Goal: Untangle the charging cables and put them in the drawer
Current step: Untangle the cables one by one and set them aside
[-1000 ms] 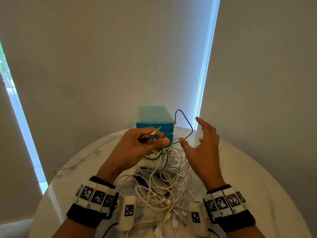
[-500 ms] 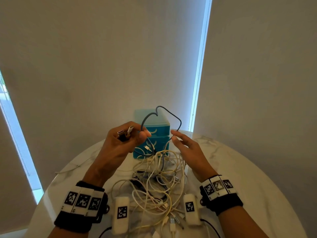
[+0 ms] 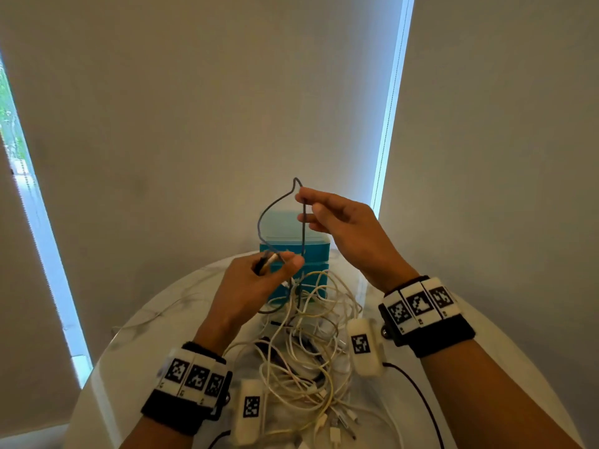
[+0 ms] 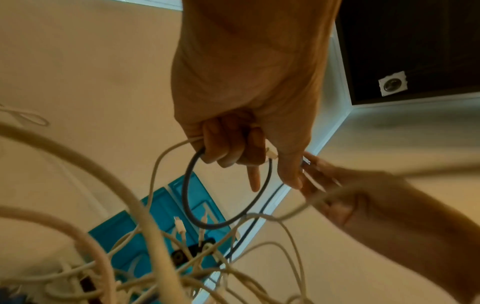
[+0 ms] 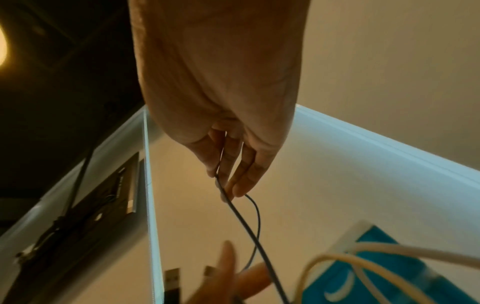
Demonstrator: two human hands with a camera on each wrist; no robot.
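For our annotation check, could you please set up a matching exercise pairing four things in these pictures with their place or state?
Things:
1. dark cable
2. left hand
3. white cable tangle
4. teal drawer unit

States:
A. stands at the table's far edge
B. pinched by the right hand, raised in a loop
C. heaped on the marble table
D. grips cable plugs

Pairs: 1-B, 2-D, 3-C, 4-A
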